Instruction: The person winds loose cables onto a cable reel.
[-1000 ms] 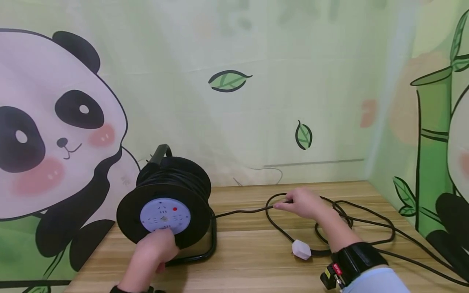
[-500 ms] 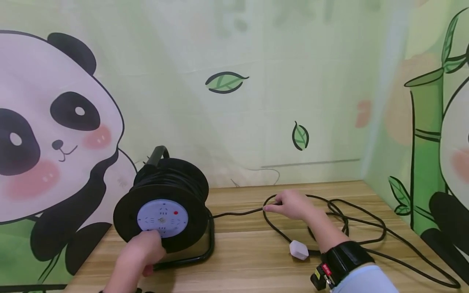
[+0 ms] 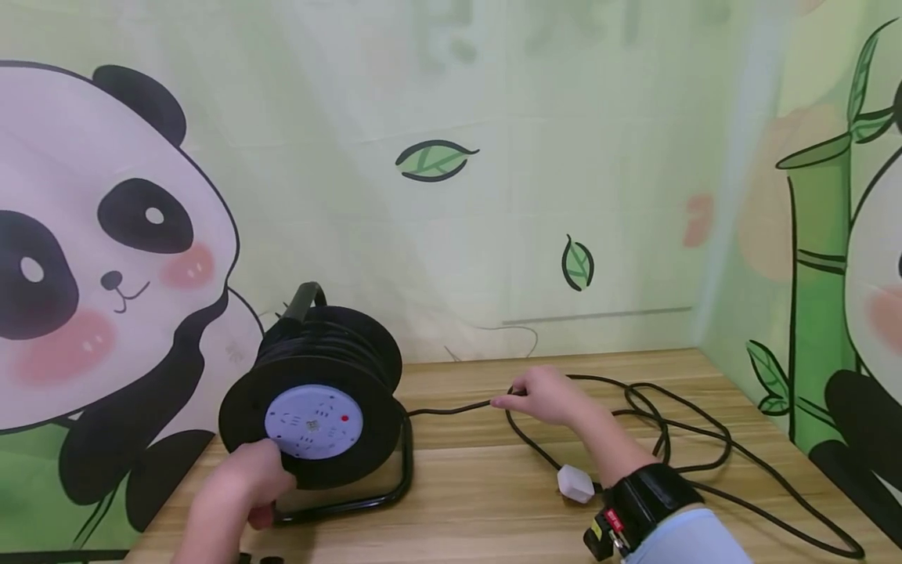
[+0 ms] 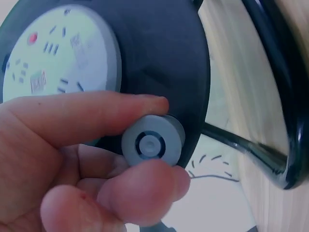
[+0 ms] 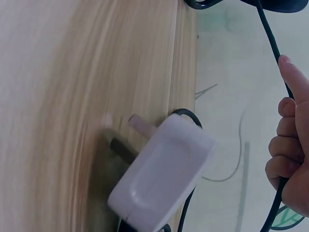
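A black cable reel (image 3: 377, 435) with a pale socket panel (image 3: 317, 439) and a red button stands at the left of the table. My left hand (image 3: 257, 474) pinches the round grey knob (image 4: 152, 140) on the reel's front disc between thumb and fingers. Black cable (image 3: 451, 410) runs from the drum to my right hand (image 3: 553, 395), whose fingers curl round it, thumb pointing along it toward the reel. A white plug (image 3: 575, 483) lies on the wood in front of that hand; its pins show in the right wrist view.
Loose loops of the cable spread over the right side of the wooden table (image 3: 465, 517). The reel's tubular stand (image 3: 407, 462) reaches out at its base, and a carry handle (image 3: 306, 301) rises on top. A printed cloth backdrop (image 3: 451, 235) closes off the back and sides.
The reel's face has turned clockwise, its red button moving right and down. My left hand has moved left with the knob. My right hand has moved a little toward the reel, and the loose cable has drawn left.
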`<state>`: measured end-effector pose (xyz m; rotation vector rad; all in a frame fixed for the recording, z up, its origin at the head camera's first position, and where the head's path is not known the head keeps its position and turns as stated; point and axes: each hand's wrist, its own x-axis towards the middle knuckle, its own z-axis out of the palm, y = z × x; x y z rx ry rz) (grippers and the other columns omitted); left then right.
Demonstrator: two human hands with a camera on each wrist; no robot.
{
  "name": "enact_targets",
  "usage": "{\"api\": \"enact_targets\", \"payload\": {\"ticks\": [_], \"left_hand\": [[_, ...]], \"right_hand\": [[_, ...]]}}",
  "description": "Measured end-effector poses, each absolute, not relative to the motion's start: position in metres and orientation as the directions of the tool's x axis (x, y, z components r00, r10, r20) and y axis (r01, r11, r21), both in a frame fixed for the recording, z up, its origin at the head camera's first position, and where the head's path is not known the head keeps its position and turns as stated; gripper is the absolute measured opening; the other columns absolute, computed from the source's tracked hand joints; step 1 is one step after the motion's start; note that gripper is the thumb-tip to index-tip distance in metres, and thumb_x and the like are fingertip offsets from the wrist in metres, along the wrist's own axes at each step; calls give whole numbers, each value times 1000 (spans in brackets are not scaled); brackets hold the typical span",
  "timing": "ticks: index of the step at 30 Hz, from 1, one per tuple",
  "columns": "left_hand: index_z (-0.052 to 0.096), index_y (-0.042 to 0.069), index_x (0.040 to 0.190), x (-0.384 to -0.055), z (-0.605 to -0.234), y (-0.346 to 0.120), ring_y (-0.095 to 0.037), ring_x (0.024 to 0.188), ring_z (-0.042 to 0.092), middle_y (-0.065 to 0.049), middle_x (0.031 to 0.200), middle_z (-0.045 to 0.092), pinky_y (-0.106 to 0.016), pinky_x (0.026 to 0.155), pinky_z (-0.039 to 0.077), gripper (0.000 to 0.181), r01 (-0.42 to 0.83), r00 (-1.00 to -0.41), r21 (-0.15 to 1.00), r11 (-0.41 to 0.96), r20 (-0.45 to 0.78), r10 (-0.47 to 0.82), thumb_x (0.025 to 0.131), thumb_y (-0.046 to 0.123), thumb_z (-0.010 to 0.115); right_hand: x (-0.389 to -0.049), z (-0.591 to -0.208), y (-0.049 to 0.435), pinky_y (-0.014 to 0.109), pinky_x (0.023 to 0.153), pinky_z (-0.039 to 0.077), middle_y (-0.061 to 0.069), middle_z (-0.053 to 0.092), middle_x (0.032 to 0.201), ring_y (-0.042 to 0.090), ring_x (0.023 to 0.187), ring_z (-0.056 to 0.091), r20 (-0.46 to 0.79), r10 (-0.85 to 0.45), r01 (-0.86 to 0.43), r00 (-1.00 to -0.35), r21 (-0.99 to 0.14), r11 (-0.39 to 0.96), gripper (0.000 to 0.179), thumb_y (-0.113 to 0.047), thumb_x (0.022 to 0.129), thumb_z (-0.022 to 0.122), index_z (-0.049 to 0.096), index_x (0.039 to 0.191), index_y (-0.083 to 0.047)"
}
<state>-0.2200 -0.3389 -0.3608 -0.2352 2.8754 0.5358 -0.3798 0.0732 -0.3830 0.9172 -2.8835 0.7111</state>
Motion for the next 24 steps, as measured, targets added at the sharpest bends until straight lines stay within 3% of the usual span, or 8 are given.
{"api": "enact_targets", "payload": {"ticks": [4, 11, 24], "left_hand": [[59, 1, 68, -217, -358, -349, -18, 42, 56, -7, 48, 57, -32, 45, 48, 24, -201, -969, 377, 904, -210, -127, 82, 19, 64], [57, -4, 81, -215, -348, -364, -18, 45, 56, -9, 53, 58, -32, 45, 45, 29, -254, -962, 444, 859, -210, -176, 81, 24, 66], [62, 3, 67, -207, -333, -379, -20, 47, 55, -7, 52, 58, -34, 48, 42, 32, -264, -962, 415, 870, -177, -207, 83, 32, 65]], "right_hand": [[-379, -383, 66, 27, 45, 27, -9, 28, 51, 8, 44, 26, 165, -542, -556, -824, -417, 719, 58, -64, 85, 57, 36, 57, -19], [-376, -383, 53, 26, 45, 26, -9, 27, 50, 7, 44, 25, 193, -558, -585, -807, -393, 710, 57, -59, 87, 59, 34, 55, -18], [-371, -386, 30, 25, 44, 27, -10, 30, 49, 7, 43, 28, 195, -571, -600, -798, -361, 714, 55, -57, 89, 58, 36, 55, -19]]}}
